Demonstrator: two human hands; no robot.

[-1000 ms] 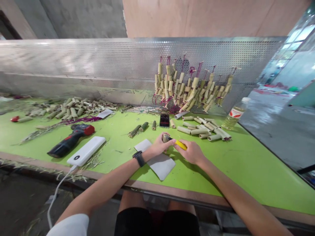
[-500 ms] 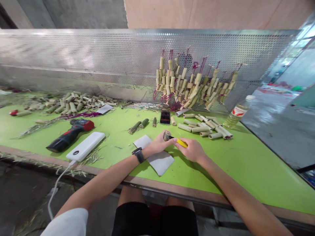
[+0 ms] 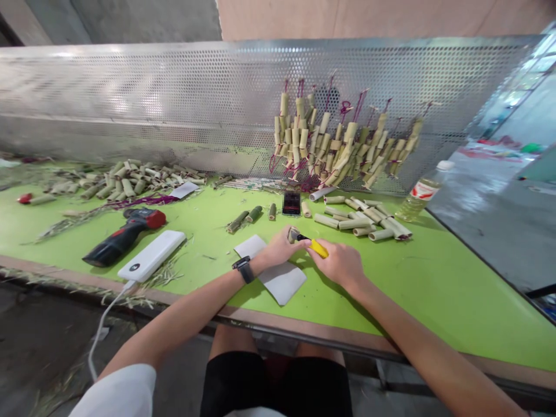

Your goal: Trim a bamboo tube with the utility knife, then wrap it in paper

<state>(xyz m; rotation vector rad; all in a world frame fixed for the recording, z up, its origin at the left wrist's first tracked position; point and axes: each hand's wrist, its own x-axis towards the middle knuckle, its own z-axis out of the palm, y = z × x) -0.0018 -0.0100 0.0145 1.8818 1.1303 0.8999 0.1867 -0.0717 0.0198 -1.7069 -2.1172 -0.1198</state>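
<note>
My left hand (image 3: 281, 248) is closed around a short bamboo tube (image 3: 292, 234), whose cut end faces toward the right. In my right hand (image 3: 341, 262) is a yellow utility knife (image 3: 319, 248) with a black front part, its tip at the tube's end. The left thumb reaches across close to the knife. Under the left wrist lies a folded white sheet of paper (image 3: 284, 284). Just beyond the hands, several loose bamboo pieces (image 3: 254, 214) and a dark phone-like screen (image 3: 291, 203) rest on the green tabletop (image 3: 434, 301).
A cordless drill (image 3: 125, 234) and a white power bank (image 3: 152, 255) with a cable lie at left. Behind them is a bamboo heap (image 3: 125, 179). Strung bamboo pieces (image 3: 343, 145) lean on a perforated metal panel (image 3: 195, 104). A bottle of yellowish liquid (image 3: 419, 197) stands at right.
The knife and my right hand have shifted slightly to the right, with the knife still at the tube's end. The left hand keeps its hold, and the view has tilted slightly.
</note>
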